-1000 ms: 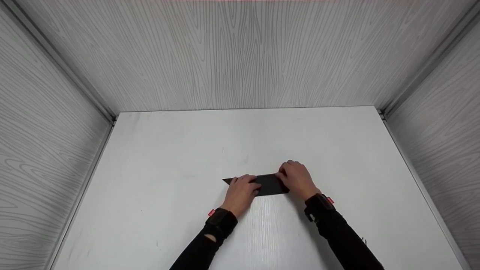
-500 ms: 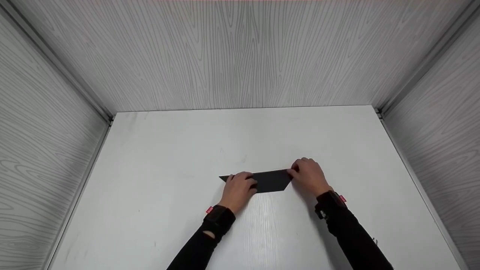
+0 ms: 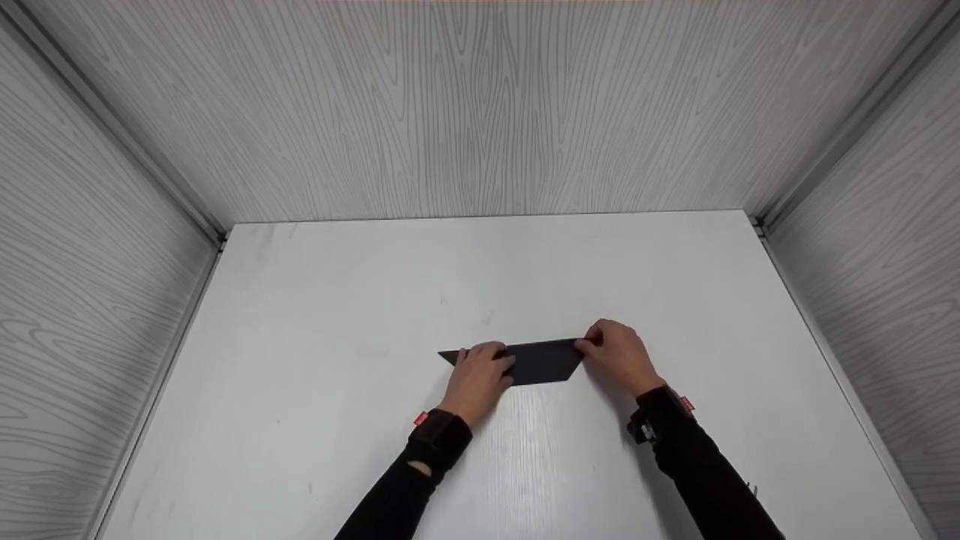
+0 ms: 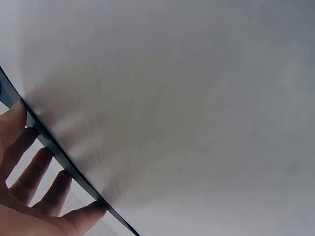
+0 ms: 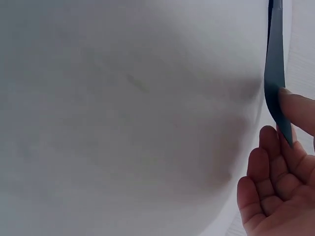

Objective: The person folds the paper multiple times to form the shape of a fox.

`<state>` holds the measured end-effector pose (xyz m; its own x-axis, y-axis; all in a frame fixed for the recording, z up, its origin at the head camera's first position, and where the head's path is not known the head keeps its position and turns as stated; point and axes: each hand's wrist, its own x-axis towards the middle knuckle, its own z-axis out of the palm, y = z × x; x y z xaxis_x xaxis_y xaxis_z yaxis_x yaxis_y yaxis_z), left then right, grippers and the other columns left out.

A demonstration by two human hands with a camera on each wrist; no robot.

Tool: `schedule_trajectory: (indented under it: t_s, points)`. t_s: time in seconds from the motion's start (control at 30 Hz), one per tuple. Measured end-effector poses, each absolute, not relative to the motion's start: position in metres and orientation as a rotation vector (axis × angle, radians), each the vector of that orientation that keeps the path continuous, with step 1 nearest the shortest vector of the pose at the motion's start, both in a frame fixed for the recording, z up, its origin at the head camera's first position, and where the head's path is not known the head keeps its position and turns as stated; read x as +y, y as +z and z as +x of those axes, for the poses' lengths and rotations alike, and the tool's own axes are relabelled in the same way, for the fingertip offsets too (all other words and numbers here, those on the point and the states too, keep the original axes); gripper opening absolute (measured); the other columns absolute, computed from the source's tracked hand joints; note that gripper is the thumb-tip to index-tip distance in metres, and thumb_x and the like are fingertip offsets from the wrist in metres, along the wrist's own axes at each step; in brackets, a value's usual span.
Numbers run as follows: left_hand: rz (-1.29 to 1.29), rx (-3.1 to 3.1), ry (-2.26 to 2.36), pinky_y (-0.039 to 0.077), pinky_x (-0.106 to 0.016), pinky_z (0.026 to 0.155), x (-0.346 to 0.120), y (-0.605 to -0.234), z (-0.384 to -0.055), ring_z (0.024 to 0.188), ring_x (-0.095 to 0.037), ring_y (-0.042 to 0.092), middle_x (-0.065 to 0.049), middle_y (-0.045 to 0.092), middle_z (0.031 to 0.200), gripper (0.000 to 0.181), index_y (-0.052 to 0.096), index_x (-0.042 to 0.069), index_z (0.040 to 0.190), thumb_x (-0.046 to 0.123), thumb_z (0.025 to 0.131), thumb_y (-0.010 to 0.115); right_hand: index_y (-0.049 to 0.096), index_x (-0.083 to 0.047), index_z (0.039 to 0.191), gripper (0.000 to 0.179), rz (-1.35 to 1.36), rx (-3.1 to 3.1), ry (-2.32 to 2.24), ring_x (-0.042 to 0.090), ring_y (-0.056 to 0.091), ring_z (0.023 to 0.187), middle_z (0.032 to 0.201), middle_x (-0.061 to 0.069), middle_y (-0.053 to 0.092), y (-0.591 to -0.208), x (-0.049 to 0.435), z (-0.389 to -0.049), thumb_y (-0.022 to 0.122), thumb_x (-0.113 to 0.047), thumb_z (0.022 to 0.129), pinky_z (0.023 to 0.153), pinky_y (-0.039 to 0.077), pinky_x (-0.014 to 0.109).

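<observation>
A dark folded sheet of paper with slanted ends lies on the white tabletop in the head view. Its left part is covered by my left hand, whose spread fingertips press along it; the left wrist view shows them touching the dark paper strip with fairly straight fingers. At the upper right corner, my right hand pinches the pointed tip. In the right wrist view the thumb lies on the paper, which bends slightly there, and the other fingers curl loosely below.
The white tabletop is bounded by a wood-grain back panel and side panels at left and right. A small thin dark item shows beside the right forearm.
My right hand has slid right along the paper to its corner, so the slanted right end now shows. The left hand and the paper shifted slightly; little differs in the last half second.
</observation>
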<state>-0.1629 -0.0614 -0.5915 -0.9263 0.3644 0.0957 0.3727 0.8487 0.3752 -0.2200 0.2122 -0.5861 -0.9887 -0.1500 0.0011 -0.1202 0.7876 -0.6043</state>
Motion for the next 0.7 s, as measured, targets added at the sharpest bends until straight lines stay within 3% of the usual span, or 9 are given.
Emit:
schedule_trajectory:
  t_s: [0.17, 0.4, 0.53, 0.7]
  points:
    - [-0.633, -3.028, -0.591, 0.045, -0.069, 0.113, -0.06, -0.59, -0.164, 0.142, -0.034, 0.056, -0.007, 0.062, 0.149, 0.032, 0.075, 0.01, 0.131, 0.022, 0.102, 0.071, 0.068, -0.004, 0.096, 0.014, -0.183, 2.899, -1.08, 0.017, 0.059, 0.076, 0.089, 0.01, 0.072, -0.586, 0.207, -0.212, 0.076, -0.016, 0.095, 0.071, 0.046, 0.029]
    - [-0.682, -3.066, -0.511, 0.045, -0.073, 0.111, -0.059, -0.588, -0.167, 0.146, -0.029, 0.054, -0.002, 0.064, 0.15, 0.032, 0.073, 0.01, 0.133, 0.021, 0.104, 0.068, 0.069, -0.006, 0.097, 0.009, -0.257, 2.913, -1.17, 0.016, 0.062, 0.081, 0.092, 0.009, 0.074, -0.585, 0.199, -0.202, 0.075, -0.011, 0.094, 0.075, 0.048, 0.028]
    - [-0.704, -3.083, -0.477, 0.045, -0.074, 0.11, -0.058, -0.587, -0.167, 0.149, -0.029, 0.051, -0.001, 0.062, 0.153, 0.031, 0.072, 0.01, 0.133, 0.021, 0.105, 0.066, 0.067, -0.008, 0.095, 0.007, -0.317, 2.886, -1.236, 0.024, 0.072, 0.098, 0.107, 0.01, 0.078, -0.585, 0.195, -0.196, 0.074, -0.009, 0.095, 0.089, 0.055, 0.036]
    - [-0.73, -3.087, -0.431, 0.046, -0.074, 0.109, -0.058, -0.585, -0.167, 0.148, -0.029, 0.051, -0.001, 0.062, 0.152, 0.031, 0.072, 0.01, 0.133, 0.022, 0.105, 0.065, 0.06, -0.01, 0.092, 0.014, -0.423, 2.826, -1.305, 0.032, 0.072, 0.118, 0.123, 0.012, 0.078, -0.583, 0.193, -0.189, 0.073, -0.006, 0.096, 0.102, 0.055, 0.049]
